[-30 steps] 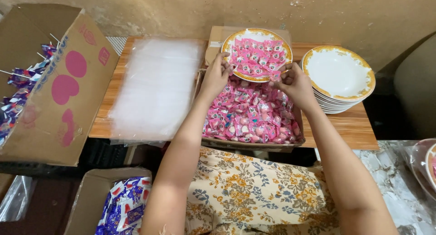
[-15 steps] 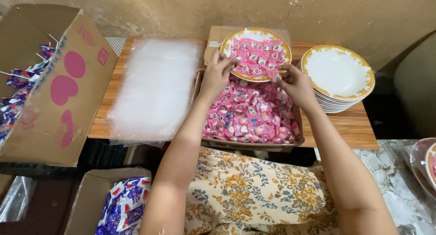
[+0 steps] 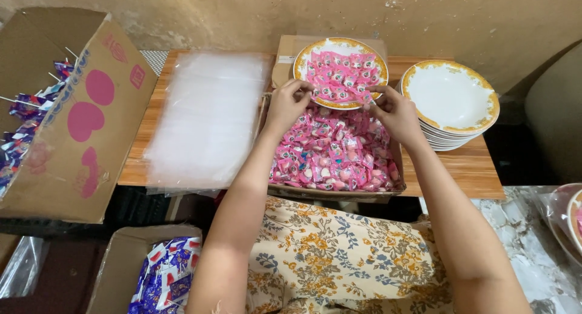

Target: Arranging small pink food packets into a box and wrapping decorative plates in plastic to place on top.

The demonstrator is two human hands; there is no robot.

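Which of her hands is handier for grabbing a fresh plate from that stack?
The right hand, probably. It sits at the near edge of the candy-filled plate, right beside the stack of empty plates. The left hand is on the far side, nearer the clear bags.

Pink-wrapped sweets (image 3: pixel 336 153) in central box (image 3: pixel 339 194); pink-printed carton (image 3: pixel 79 144) left.

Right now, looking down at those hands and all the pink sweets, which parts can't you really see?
- Head view: the left hand curls over its fingertips, so any sweet pinched there is hidden.
- The right hand covers the near rim of the plate of pink sweets.
- The stack of white plates: too tightly packed to count.
- The box of pink sweets: its depth is buried.
- The dish at the right is cut off by the frame edge.
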